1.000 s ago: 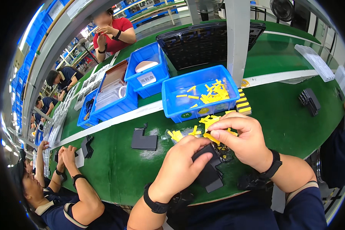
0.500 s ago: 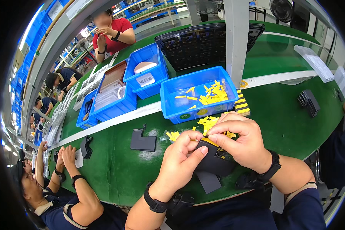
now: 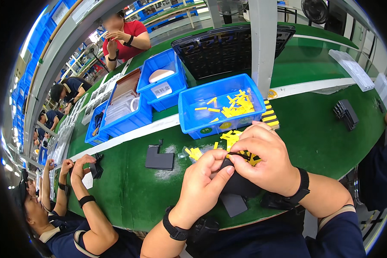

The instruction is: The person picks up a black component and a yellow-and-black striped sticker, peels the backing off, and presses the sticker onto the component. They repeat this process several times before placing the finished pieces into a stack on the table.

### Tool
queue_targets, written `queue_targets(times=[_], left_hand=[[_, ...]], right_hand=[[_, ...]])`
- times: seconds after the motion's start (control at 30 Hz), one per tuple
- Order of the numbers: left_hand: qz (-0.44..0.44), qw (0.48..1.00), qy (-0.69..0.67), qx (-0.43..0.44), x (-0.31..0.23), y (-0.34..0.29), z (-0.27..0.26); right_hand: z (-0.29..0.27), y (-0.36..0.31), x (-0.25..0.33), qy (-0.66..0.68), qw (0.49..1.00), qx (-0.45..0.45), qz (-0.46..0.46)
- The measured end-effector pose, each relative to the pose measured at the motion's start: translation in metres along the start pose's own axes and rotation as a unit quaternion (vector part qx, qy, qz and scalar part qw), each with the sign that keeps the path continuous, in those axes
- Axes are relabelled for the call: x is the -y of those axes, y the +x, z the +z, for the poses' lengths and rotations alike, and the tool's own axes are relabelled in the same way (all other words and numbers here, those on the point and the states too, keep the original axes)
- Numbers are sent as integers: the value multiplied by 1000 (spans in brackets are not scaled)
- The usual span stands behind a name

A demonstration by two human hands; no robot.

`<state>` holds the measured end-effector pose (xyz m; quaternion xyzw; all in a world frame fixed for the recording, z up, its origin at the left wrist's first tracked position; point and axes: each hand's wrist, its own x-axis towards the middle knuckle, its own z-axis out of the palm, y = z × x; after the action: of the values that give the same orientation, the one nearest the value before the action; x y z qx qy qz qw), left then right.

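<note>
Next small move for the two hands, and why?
I'd probably press gently with the right hand along the upper edge of the black part, the left hand bracing it: the left grips its side and the right's fingertips are at that edge, though they hide exactly what they touch.

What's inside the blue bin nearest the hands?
Yellow strips, heaped right, a few scattered left. Its near wall and the piled strips cover whatever lies behind or beneath.
</note>
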<state>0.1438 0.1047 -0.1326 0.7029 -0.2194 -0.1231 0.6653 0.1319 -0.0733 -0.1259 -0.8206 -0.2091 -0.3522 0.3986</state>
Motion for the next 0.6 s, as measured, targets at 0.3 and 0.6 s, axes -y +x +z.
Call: queue_targets(times=[0.3, 0.6], left_hand=[[-17, 998, -52, -45, -4, 2, -6], [-6, 995, -95, -23, -1, 3, -7]], right_hand=[[-8, 2, 6, -128, 986, 5, -106], [-16, 9, 6, -55, 993, -26, -106]])
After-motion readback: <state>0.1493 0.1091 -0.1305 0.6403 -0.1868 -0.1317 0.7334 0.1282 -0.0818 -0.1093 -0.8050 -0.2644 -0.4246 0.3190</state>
